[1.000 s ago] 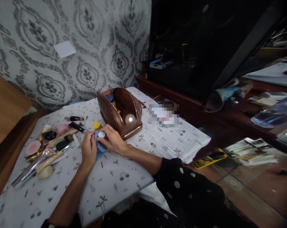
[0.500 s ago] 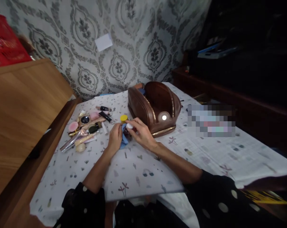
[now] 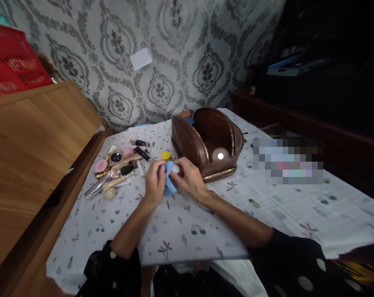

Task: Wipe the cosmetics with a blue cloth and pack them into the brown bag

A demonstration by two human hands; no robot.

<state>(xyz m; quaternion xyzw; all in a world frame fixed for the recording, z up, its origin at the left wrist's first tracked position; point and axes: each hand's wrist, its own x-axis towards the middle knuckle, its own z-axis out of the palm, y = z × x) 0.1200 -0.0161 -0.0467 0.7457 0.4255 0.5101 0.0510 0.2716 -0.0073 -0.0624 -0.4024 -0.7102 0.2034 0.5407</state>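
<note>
My left hand (image 3: 155, 181) is closed on a light blue cloth (image 3: 169, 186), which hangs down below the fingers. Close against it, my right hand (image 3: 190, 177) grips a small container with a round white top (image 3: 175, 168); its body is mostly hidden by the fingers and cloth. The cloth touches the container's side. Just beyond my hands is a yellow round lid or jar (image 3: 166, 156). A brown toiletry bag (image 3: 190, 142) stands behind my right hand, its zipped mouth wide apart.
Left of my hands lies a pile of cosmetics: a pink compact (image 3: 101, 166), a black tube (image 3: 142, 154), a shiny pink tube (image 3: 102, 184) and others. A wooden panel (image 3: 44, 132) borders the table's left side, with a red basket (image 3: 16, 62) above. A blurred patch (image 3: 289, 161) covers something at right.
The blue cloth has come up over the container between my hands, hiding its dark body. My hands stay together; the whole view has shifted slightly.
</note>
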